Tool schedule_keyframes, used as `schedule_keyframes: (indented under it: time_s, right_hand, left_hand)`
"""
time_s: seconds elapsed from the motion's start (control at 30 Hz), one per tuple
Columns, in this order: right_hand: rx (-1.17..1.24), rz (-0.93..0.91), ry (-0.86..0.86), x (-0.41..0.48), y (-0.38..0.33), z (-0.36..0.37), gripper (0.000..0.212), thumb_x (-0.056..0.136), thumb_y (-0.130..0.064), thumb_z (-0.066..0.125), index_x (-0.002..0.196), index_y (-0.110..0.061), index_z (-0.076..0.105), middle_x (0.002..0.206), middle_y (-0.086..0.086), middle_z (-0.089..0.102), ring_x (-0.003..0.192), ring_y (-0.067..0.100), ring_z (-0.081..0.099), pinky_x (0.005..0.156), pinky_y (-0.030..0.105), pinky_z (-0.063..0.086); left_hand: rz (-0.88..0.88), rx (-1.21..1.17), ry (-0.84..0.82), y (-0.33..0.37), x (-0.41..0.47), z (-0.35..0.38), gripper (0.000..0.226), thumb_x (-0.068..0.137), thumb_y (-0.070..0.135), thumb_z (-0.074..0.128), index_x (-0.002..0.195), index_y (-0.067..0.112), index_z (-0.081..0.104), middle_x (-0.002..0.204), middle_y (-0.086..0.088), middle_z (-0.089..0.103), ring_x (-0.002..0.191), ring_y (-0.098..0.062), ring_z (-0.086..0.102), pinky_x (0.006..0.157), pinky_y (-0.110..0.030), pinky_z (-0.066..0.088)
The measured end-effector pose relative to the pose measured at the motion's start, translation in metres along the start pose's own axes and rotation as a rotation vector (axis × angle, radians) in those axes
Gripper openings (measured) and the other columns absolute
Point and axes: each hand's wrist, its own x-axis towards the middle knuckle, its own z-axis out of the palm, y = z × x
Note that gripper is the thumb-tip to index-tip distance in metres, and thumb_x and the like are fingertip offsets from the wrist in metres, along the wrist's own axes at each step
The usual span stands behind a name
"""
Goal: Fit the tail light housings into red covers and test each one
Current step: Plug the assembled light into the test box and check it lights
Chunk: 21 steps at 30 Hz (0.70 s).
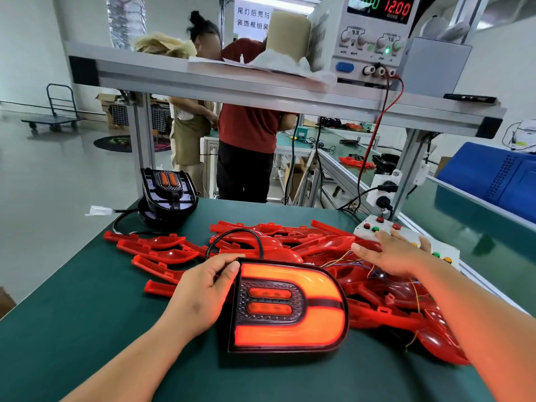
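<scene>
One lit lamp [290, 306] in L hand [203, 288]; R hand [397, 253] part-hides btn box [359, 232].

Your near left offers open dark green bench mat [75, 314]. 1 lit red D-shaped tail light [290, 307] blocks the middle; red plastic covers [319, 245] and loose coloured wires [358, 264] crowd beyond.

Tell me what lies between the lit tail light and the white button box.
Head view: a heap of red covers and loose coloured wires fill the stretch between tail light and button box.
</scene>
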Motion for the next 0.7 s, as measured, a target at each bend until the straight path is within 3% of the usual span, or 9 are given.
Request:
schedule_keyframes:
  time_s: [0.23, 0.43, 0.7]
  right_hand:
    - [0.123, -0.029, 0.078, 0.004, -0.02, -0.005, 0.13, 0.049, -0.098, 0.008, 0.155, -0.022, 0.014, 0.164, 0.004, -0.001, 0.15, 0.017, -0.008, 0.117, 0.051, -0.008]
    - [0.113, -0.038, 0.051, 0.018, -0.038, -0.007, 0.127, 0.051, -0.096, 0.005, 0.15, -0.02, 0.027, 0.164, 0.008, -0.001, 0.15, 0.016, -0.009, 0.115, 0.051, -0.011]
    - [0.09, 0.009, 0.086, 0.022, -0.039, 0.0, 0.127, 0.051, -0.094, 0.002, 0.149, -0.019, 0.031, 0.164, 0.008, 0.003, 0.15, 0.016, -0.01, 0.116, 0.049, -0.009]
  left_hand:
    - [-0.017, -0.014, -0.012, 0.0, 0.0, 0.0, 0.024, 0.098, 0.027, 0.052, 0.102, 0.048, 0.061, 0.094, 0.042, 0.064, 0.098, 0.025, 0.052, 0.076, 0.006, 0.035]
    - [-0.023, -0.023, -0.011, 0.0, 0.0, 0.0, 0.024, 0.098, 0.026, 0.053, 0.102, 0.048, 0.063, 0.094, 0.039, 0.065, 0.099, 0.021, 0.055, 0.077, 0.004, 0.036]
    - [-0.005, 0.006, -0.016, -0.002, 0.001, -0.001, 0.025, 0.098, 0.027, 0.052, 0.103, 0.049, 0.061, 0.1, 0.043, 0.062, 0.101, 0.022, 0.053, 0.078, 0.005, 0.035]
